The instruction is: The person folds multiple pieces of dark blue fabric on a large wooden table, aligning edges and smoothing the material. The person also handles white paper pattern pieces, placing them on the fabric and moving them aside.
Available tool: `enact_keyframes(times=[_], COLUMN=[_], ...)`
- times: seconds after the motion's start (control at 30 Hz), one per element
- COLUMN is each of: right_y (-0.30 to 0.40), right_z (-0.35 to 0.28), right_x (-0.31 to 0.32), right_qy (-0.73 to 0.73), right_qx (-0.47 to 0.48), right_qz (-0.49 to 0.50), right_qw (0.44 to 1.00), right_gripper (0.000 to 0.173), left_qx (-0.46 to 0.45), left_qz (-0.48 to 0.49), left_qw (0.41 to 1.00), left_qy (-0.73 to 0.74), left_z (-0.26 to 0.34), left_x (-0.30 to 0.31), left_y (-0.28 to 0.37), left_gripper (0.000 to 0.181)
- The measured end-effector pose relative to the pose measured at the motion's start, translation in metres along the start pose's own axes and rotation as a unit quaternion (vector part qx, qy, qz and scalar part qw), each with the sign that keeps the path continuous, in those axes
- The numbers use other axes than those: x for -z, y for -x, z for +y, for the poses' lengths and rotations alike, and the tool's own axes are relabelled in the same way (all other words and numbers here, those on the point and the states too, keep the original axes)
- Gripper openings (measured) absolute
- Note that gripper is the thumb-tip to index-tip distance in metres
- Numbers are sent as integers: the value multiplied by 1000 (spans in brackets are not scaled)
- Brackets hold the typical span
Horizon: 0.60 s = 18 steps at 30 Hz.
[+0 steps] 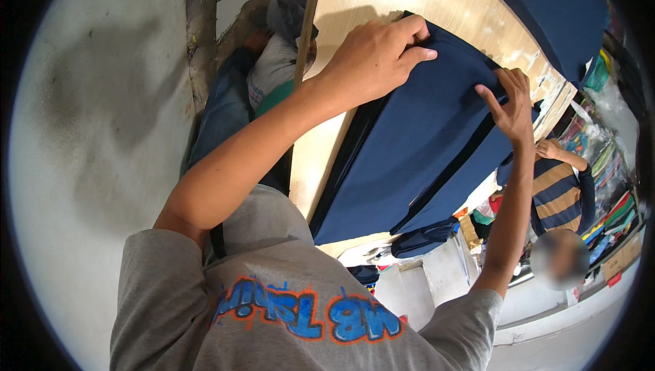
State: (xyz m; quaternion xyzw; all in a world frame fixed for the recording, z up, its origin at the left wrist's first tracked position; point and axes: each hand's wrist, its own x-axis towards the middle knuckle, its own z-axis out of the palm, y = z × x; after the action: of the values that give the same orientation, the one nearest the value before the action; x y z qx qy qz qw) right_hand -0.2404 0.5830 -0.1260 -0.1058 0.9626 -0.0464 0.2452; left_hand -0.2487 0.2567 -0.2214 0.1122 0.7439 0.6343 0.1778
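Observation:
Navy fabric (409, 140) lies lengthwise over the light wooden table, with black strips along its left side and through its middle. At the far end, my left hand (391, 53) pinches the left corner between thumb and curled fingers. My right hand (511, 99) grips the same far edge farther right, its thumb on top of the cloth and its fingertips partly hidden at the edge. The fabric looks slightly lifted between both hands.
More navy fabric (558, 7) hangs over the table's far right edge. A co-worker in a striped top (558, 197) is at the right, near shelves of colourful cloth (614, 217). Folded dark fabric (424, 240) lies near the table's near end. A wall (112, 115) stands at left.

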Motion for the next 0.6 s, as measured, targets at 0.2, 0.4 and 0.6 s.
enact_keyframes(times=[0.2, 0.4, 0.6], right_y=[27, 99, 51], right_z=[40, 58, 42], right_x=[11, 22, -62], right_qy=[22, -281, -254], right_qx=[8, -256, -250], right_qz=[-25, 65, 187], right_qw=[999, 923, 916], right_gripper=[44, 43, 33], left_qx=[-18, 40, 66], left_qz=[1, -91, -45], left_qw=[999, 992, 996], left_qy=[32, 71, -47], left_z=[1, 39, -3], left_x=[-4, 17, 0], left_y=[1, 4, -12], left_gripper=[28, 30, 30])
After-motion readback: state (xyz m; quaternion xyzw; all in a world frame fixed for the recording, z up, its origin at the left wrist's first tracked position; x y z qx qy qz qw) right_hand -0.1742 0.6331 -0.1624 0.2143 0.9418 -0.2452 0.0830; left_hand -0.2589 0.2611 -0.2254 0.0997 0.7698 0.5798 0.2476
